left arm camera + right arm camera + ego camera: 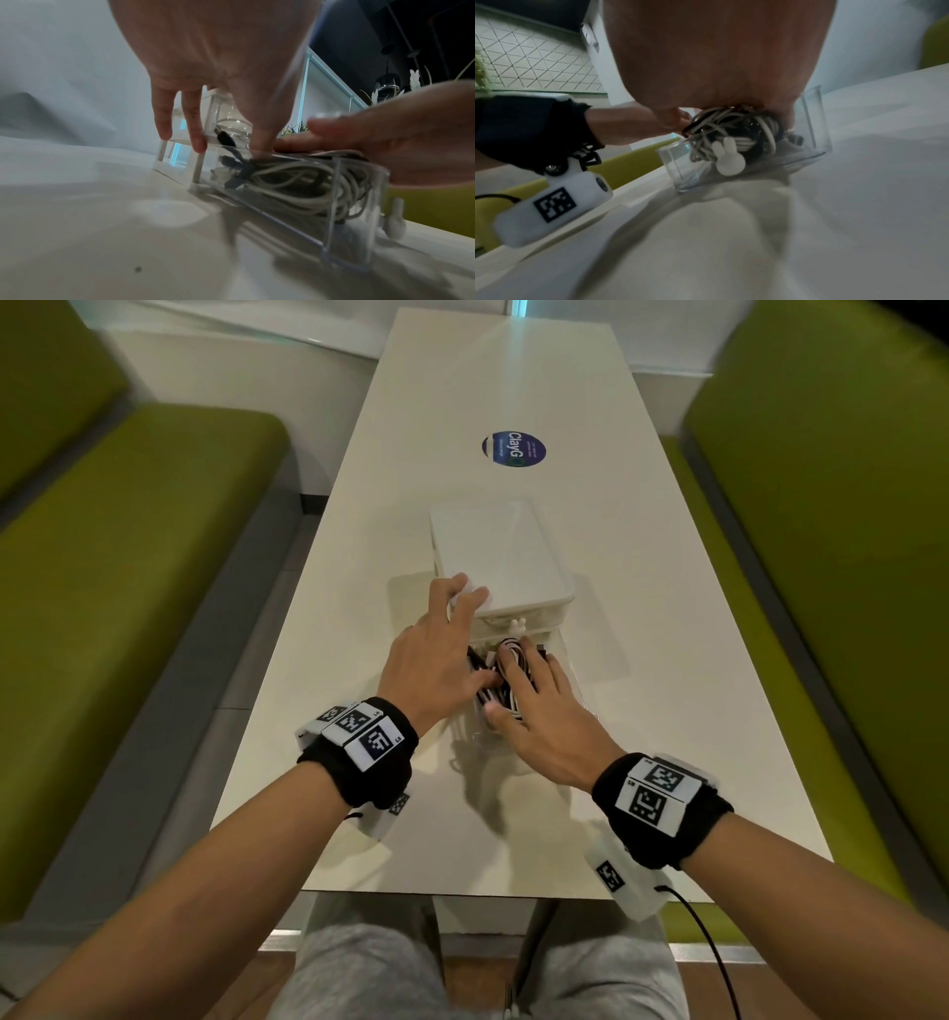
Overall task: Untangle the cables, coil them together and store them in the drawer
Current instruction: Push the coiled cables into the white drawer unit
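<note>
— Now, where's the bundle?
— Cables (506,675) sit in the clear drawer (354,213), mid-table. My right hand (544,721) presses them flat-fingered; left hand (436,654) spreads open on the box (500,552).
— Handling?
— Soft, springy, I reckon; pinch the coil's middle.

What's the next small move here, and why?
Probably push the drawer shut. The coiled cables already sit inside the pulled-out clear drawer, the right hand presses them down, and the left hand braces the white organizer. Lifting the right hand first would clear the opening.
</note>
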Demonstrator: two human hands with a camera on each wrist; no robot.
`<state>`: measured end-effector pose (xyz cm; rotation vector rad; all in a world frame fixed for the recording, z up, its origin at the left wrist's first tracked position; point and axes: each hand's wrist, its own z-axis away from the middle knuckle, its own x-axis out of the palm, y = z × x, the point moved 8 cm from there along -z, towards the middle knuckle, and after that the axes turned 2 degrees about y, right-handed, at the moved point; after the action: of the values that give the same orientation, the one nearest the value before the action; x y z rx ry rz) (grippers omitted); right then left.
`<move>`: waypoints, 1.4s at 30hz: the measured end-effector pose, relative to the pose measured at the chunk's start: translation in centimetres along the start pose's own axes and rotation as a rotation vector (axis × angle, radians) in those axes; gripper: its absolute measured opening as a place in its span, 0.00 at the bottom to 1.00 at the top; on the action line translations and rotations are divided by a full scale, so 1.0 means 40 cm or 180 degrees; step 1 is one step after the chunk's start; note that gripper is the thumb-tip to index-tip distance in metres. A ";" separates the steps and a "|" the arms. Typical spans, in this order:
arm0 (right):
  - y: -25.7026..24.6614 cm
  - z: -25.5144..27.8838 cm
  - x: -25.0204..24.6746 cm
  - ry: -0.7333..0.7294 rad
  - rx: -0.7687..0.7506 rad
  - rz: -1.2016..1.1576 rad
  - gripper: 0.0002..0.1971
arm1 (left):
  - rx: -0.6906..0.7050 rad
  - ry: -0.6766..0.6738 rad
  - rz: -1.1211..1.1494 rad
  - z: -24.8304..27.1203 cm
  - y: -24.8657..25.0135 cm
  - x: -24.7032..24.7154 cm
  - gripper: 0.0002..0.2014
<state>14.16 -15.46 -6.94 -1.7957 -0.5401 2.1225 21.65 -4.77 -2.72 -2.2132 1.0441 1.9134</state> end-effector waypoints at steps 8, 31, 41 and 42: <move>-0.029 -0.056 0.004 0.0696 0.0233 0.0014 0.35 | 0.0318 -0.0009 0.0220 0.002 -0.016 -0.015 0.39; 0.000 -0.014 -0.019 0.0618 -0.1202 0.1465 0.40 | 0.0339 0.0377 0.0235 -0.020 -0.013 -0.016 0.30; -0.018 -0.092 -0.162 0.0804 -0.0811 0.1809 0.68 | 0.0417 0.0263 0.0406 -0.032 -0.002 -0.056 0.17; -0.011 -0.108 -0.154 0.0634 -0.0711 0.1638 0.69 | 0.0394 0.0240 0.0415 -0.033 -0.005 -0.056 0.18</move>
<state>19.44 -17.55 -1.99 -2.4571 -0.2928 2.2186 22.84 -4.16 -0.50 -2.2157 1.3109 1.7697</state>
